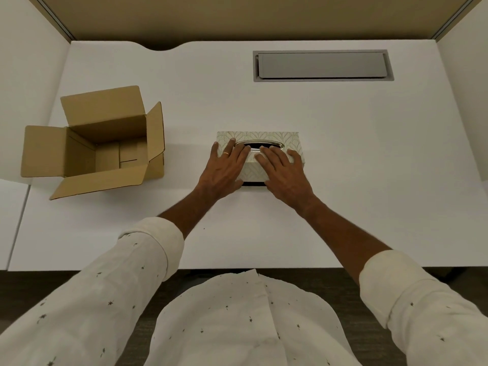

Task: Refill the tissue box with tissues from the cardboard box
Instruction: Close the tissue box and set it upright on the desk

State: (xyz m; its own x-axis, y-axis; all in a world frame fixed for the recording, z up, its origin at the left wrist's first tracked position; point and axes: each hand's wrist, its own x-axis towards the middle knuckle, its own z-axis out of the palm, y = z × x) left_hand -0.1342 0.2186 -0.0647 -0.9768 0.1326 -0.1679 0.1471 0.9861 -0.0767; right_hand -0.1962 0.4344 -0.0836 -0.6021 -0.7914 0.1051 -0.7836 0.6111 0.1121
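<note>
tissue box point(274, 137): patterned, mid table point(343, 180), lying flat, oval slot up; slot interior dark, contents can't be made out
cardboard box point(100, 143): well to the left of the tissue box, all four flaps open; inside only bare cardboard bottom flaps visible, no tissues seen
left hand point(224, 170): palm down on the tissue box's left half, fingers point(237, 151) spread flat over the top, tips at the slot rim; ring on one finger
right hand point(287, 175): palm down on the right half, fingers spread flat, tips at the slot rim
grip: neither hand pinches anything, both rest on the lid
cable tray cover point(320, 65): grey, closed, far side of table
</note>
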